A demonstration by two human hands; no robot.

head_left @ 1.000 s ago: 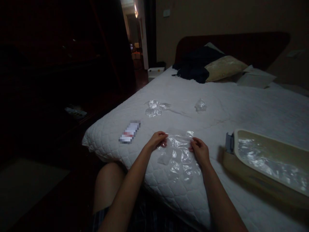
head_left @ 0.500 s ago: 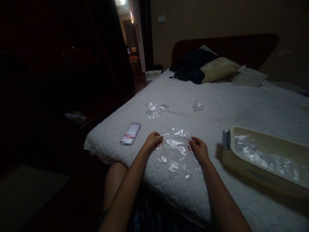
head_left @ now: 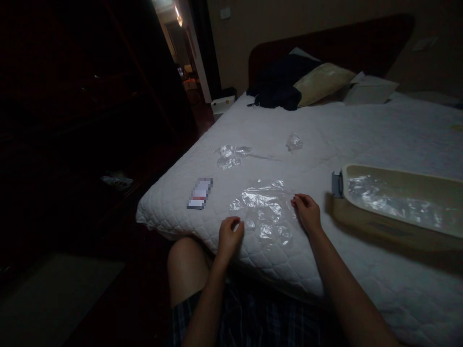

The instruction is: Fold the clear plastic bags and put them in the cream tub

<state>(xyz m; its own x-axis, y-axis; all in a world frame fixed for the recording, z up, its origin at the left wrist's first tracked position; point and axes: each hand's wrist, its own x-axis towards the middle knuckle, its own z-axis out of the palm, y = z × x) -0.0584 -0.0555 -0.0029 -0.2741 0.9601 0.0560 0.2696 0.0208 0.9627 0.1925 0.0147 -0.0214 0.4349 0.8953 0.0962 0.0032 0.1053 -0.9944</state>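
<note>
A crumpled clear plastic bag (head_left: 265, 205) lies spread on the white quilted bed cover (head_left: 275, 267) in front of me. My left hand (head_left: 230, 236) is at its lower left edge, fingers curled and thumb brought to the fingertips in a pinch. At the bag's right edge, my right hand (head_left: 306, 211) pinches the thin film between thumb and fingers. The film is see-through, so its exact outline is hard to make out. Left of the bag lies a flat, blurred-out rectangular item (head_left: 200, 193), white with a red band.
Farther up the bed lie another crumpled clear plastic piece (head_left: 231, 155) and a small plastic wad (head_left: 294, 141). A beige bin (head_left: 383, 224) with a grey clip, holding clear plastic, stands at right. Dark cloth (head_left: 278, 82) and a pillow (head_left: 321, 84) are near the headboard (head_left: 333, 43).
My left hand has moved down along the bag toward me, and my right hand slightly outward to the right. The bag lies flatter and more spread. The view has tilted a little.
</note>
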